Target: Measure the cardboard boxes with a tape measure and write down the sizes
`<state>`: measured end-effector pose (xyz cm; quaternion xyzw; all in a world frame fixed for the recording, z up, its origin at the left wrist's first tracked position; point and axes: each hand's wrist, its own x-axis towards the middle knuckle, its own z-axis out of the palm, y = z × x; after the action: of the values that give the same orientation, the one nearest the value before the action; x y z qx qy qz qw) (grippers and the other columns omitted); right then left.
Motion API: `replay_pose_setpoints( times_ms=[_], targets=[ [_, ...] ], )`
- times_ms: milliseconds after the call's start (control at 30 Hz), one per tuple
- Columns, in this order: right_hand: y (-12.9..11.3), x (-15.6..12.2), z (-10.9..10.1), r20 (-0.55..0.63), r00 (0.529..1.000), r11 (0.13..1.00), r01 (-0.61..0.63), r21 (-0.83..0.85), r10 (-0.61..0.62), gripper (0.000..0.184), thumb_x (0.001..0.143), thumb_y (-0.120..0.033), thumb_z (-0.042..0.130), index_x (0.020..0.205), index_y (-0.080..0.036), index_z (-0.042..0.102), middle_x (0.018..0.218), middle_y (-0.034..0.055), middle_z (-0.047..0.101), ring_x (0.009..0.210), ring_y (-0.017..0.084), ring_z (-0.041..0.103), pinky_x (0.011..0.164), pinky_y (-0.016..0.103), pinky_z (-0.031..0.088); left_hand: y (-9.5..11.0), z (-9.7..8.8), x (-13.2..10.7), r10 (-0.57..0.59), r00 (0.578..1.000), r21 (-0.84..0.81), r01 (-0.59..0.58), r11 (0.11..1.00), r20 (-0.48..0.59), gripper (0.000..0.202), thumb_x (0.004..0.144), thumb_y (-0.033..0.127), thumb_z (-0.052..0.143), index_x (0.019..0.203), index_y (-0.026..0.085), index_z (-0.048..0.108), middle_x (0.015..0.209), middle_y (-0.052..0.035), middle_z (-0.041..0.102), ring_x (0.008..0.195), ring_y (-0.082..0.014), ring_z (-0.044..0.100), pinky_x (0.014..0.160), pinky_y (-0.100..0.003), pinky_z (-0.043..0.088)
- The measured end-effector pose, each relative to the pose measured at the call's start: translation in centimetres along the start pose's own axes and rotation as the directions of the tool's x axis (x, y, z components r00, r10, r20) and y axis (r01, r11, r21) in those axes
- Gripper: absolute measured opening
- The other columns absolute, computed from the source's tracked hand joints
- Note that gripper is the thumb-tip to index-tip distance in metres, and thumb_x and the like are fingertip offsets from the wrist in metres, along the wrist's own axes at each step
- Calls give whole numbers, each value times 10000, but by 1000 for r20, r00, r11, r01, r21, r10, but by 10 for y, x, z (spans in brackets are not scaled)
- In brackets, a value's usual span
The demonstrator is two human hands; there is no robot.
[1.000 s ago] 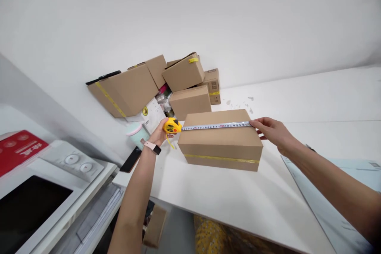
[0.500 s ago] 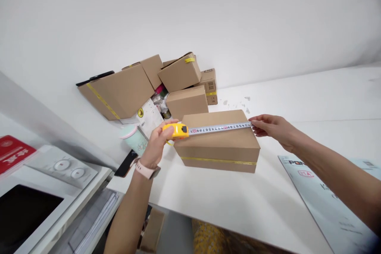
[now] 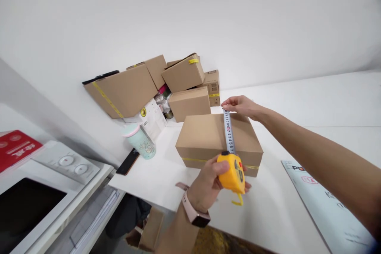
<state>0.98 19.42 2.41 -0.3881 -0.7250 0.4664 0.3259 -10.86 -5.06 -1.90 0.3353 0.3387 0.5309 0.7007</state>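
A closed cardboard box (image 3: 205, 137) with a yellow tape band lies on the white table (image 3: 268, 210). My left hand (image 3: 208, 180) grips a yellow tape measure (image 3: 232, 174) at the box's near edge. Its blade (image 3: 228, 131) runs front to back across the box's top. My right hand (image 3: 242, 107) pinches the blade's end at the box's far edge.
A heap of cardboard boxes (image 3: 154, 83) leans on the wall behind. A mint cup (image 3: 139, 139) and a black phone (image 3: 127, 161) lie left of the box. A printer (image 3: 44, 190) stands at left. A printed sheet (image 3: 330, 206) lies at right.
The tape lay along the box's length, left to right. It now runs across the width: my left hand swung to the near edge, my right hand to the far edge.
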Motion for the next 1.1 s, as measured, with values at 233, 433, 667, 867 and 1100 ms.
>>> replay_pose_setpoints(
  times_ms=[233,433,667,867,1100],
  targets=[
    [20,16,15,-74,997,980,5,-201,-21,70,771,-233,717,725,-184,698,753,32,714,738,178,608,708,290,454,10,1,13,-35,999,-89,32,995,-32,535,677,565,799,973,132,694,942,-104,696,738,-249,702,878,-456,516],
    [25,11,15,-79,997,958,-19,-287,-4,126,799,-310,673,794,-202,739,791,38,747,783,204,646,685,284,466,13,-12,6,-59,998,-42,58,997,-17,510,720,527,761,1028,125,701,960,-118,713,727,-248,705,788,-413,522],
    [26,13,16,-69,998,946,-33,-322,12,142,797,-318,666,756,-196,725,793,49,738,761,203,636,641,285,446,13,-21,-1,-42,999,-49,40,998,-30,482,757,514,738,1042,126,704,966,-125,734,704,-241,716,718,-366,511],
    [25,10,16,-57,998,946,-23,-325,5,151,808,-330,650,745,-202,702,815,50,742,769,197,634,650,281,448,8,-15,0,-19,999,-36,17,999,-45,461,751,513,751,1009,133,716,983,-127,731,695,-246,718,712,-374,518],
    [24,10,19,-75,997,951,12,-308,-37,163,797,-329,663,704,-198,694,775,55,729,739,202,629,683,301,461,8,-14,1,-33,998,-26,32,999,-48,504,720,548,767,1008,139,706,968,-114,722,679,-242,708,700,-375,529]
  ],
)
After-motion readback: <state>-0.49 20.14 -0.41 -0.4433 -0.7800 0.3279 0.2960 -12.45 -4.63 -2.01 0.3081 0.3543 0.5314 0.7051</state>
